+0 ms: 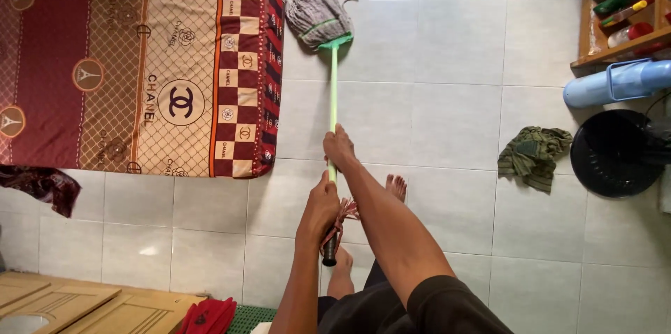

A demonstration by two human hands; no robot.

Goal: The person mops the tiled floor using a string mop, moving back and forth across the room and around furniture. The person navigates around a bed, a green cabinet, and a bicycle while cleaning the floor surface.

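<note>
A single head-worn camera looks steeply down from standing height onto the tiled floor (447, 117), facing forward along the person's outstretched arms. The floor lies well below, with the mattress (140, 61) edge at upper left.

No signs or screens are in view. The only packaging is on the wooden shelf (615, 54) in the top right corner: a long dark green packet or bottle (618, 0) lies slanted near the shelf's upper edge, just below a stack of round bowls. Beside it, toward the shelf's front edge, lies a small red and white container (628, 33) on its side. Their labels are too small to make out.
</note>
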